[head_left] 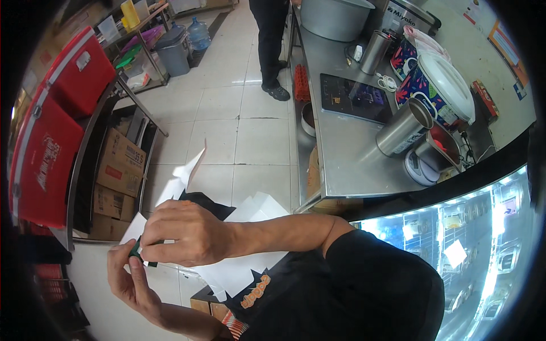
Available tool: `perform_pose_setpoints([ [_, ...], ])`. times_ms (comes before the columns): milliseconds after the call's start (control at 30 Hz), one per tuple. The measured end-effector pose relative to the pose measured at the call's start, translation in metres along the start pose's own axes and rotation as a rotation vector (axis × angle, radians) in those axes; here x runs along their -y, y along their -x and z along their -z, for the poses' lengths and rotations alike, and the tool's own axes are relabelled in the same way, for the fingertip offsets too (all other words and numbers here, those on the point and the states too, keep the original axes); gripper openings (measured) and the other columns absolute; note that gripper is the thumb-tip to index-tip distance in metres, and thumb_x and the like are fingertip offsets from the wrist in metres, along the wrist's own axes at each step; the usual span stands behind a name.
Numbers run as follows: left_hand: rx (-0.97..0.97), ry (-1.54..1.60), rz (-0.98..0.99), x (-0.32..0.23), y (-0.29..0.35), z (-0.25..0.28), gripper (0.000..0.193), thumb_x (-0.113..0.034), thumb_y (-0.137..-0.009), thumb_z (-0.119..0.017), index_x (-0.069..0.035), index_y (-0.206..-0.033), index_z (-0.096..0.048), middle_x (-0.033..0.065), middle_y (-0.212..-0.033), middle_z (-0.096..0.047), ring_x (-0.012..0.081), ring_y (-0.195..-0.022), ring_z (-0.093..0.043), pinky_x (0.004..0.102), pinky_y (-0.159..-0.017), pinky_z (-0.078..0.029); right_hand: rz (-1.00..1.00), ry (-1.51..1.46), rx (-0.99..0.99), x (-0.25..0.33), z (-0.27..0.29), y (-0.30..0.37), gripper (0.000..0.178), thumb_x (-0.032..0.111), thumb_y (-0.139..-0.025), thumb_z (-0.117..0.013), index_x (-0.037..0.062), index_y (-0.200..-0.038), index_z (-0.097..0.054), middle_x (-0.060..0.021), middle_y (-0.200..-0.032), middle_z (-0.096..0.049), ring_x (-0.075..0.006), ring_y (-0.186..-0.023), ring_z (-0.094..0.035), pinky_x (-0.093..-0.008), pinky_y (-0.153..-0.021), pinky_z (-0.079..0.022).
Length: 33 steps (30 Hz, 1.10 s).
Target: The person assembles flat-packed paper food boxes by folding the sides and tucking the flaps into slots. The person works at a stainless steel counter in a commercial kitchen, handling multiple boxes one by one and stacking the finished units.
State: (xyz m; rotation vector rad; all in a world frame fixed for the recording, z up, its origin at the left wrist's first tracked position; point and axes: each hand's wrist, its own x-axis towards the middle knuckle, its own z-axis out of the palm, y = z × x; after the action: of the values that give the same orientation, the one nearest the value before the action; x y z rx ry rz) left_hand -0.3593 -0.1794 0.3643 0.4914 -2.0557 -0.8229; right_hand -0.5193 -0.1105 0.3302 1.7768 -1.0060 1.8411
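Observation:
A small dark green thing (135,249) is pinched between the thumb and fingers of my left hand (132,279); its kind is hard to make out. Right above it, my right hand (181,232) is closed in a pinch, fingertips almost touching the left ones. What the right fingertips hold is mostly hidden, though a whitish bit shows there. Beneath my right forearm lies a large white sheet of card (242,274) with cut, flap-like edges, over my lap. Beyond my hands another white folded piece (181,175) sticks up beside something black (207,203).
To the right runs a steel table (352,176) with an induction cooker (355,98), steel cups and patterned rice cookers. A lit display case (455,256) is at lower right. Red insulated boxes (54,142) top a rack at left. A person in dark trousers (269,40) stands ahead.

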Motion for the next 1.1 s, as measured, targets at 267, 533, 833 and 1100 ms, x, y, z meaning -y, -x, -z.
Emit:
perform_pose_setpoints([
  [267, 0.102, -0.09, -0.193, -0.004, -0.003, 0.013, 0.019, -0.008, -0.082, -0.058, 0.006, -0.092, -0.065, 0.0156, -0.079, -0.059, 0.0263, -0.079, -0.051, 0.0402, -0.08, -0.039, -0.137, -0.059, 0.062, 0.007, 0.004, -0.005, 0.024, 0.005, -0.067, -0.076, 0.0058, -0.088, -0.065, -0.0061, -0.089, -0.064, -0.0243, -0.082, -0.065, -0.0339, -0.066, -0.052],
  [533, 0.251, -0.111, -0.209, -0.008, -0.011, 0.015, 0.03, -0.023, -0.07, -0.079, 0.0, -0.085, -0.067, 0.0088, -0.077, -0.064, 0.027, -0.073, -0.057, 0.0384, -0.076, -0.042, -0.306, -0.123, 0.409, 0.001, 0.019, -0.012, 0.03, 0.007, -0.069, -0.078, 0.0048, -0.096, -0.067, -0.0064, -0.073, -0.066, -0.0243, -0.063, -0.065, -0.0341, -0.058, -0.051],
  [833, -0.068, -0.163, 0.002, 0.009, 0.003, 0.008, 0.019, -0.008, -0.07, -0.079, 0.0, -0.08, -0.065, 0.0091, -0.07, -0.061, 0.0271, -0.067, -0.056, 0.0339, -0.063, -0.041, -0.179, 0.069, 0.155, 0.003, 0.004, -0.026, 0.023, 0.003, -0.074, -0.075, 0.0021, -0.096, -0.068, -0.0081, -0.087, -0.069, -0.0241, -0.078, -0.066, -0.0335, -0.07, -0.05],
  [1100, -0.057, -0.414, -0.324, 0.009, 0.005, -0.025, 0.022, 0.0, -0.066, -0.076, -0.007, -0.086, -0.068, 0.0016, -0.078, -0.064, 0.0215, -0.07, -0.059, 0.0364, -0.072, -0.042, -0.819, -0.371, 0.203, -0.002, 0.002, -0.014, 0.073, 0.042, -0.096, -0.056, -0.0051, -0.143, -0.025, -0.0252, -0.131, -0.05, -0.0333, -0.116, -0.056, -0.0405, -0.093, -0.047],
])
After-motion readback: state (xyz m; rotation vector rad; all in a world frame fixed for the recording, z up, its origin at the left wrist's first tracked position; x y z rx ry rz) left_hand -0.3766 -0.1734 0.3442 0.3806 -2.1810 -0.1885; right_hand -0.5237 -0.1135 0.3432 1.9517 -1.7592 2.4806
